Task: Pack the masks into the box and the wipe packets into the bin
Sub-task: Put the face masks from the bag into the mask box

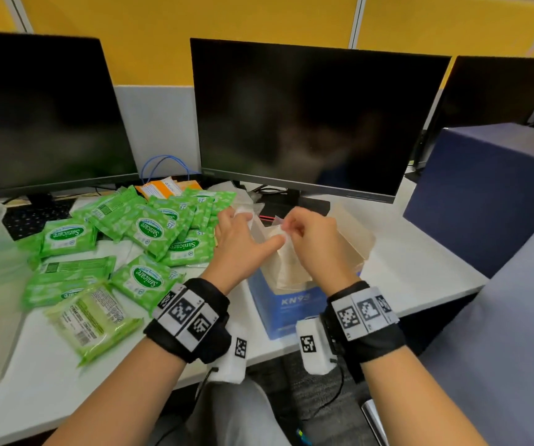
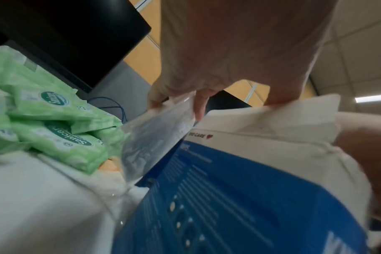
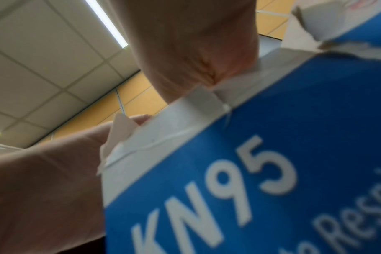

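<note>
Over the open box (image 1: 291, 304), we hold a bagged mask (image 2: 154, 134) on end, long axis vertical, our left hand (image 1: 243, 243) pinching its top, our right hand (image 1: 314, 239) pinching a mask already inside; wipe packets (image 1: 150, 230) lie left, nearer our left hand.

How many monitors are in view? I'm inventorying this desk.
3 monitors: one at far left, one in the centre, one at far right, partly cut off; more may be hidden.
</note>
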`<state>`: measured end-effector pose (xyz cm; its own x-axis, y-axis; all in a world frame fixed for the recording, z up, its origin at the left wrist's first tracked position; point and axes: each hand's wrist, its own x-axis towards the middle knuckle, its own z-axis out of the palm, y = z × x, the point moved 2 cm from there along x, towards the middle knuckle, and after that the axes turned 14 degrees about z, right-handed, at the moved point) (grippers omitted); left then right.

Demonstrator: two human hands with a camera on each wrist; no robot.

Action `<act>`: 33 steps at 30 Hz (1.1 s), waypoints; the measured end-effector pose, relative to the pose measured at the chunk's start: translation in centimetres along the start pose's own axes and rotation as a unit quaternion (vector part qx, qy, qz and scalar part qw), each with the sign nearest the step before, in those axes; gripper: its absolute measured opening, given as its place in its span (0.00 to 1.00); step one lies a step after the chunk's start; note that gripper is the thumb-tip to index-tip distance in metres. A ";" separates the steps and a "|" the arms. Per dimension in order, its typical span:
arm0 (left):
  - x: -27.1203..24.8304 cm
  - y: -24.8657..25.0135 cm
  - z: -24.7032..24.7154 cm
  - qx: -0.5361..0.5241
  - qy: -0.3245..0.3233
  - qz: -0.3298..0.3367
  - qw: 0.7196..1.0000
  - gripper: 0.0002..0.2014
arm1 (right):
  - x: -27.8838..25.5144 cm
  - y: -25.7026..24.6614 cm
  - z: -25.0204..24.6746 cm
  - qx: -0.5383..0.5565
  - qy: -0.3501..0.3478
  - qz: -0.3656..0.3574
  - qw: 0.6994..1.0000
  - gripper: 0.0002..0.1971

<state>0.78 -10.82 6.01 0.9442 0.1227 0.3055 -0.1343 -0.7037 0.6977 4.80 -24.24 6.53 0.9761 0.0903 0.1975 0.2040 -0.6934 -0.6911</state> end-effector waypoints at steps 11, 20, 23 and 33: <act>-0.1 -2.8 -1.7 -0.017 0.031 0.004 0.999 0.32 | -1.1 0.3 -0.7 -0.028 -0.137 0.075 0.987 0.29; -0.5 -3.5 -1.0 0.005 0.087 0.069 0.994 0.28 | -1.2 -0.5 1.4 0.064 -0.249 0.067 0.964 0.09; -0.5 -3.1 -1.9 -0.011 0.143 0.117 0.983 0.26 | -1.0 -0.7 1.6 0.075 -0.246 0.069 0.964 0.12; 0.1 0.8 -4.0 -0.282 0.260 0.211 0.899 0.19 | -0.1 -0.7 0.7 0.320 -0.248 0.148 0.902 0.29</act>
<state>-0.44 -8.54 9.22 0.5246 0.3414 0.7799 -0.7173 -0.3161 0.6209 4.63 -23.20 6.51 0.8756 0.3876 -0.2883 -0.2256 -0.1997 -0.9535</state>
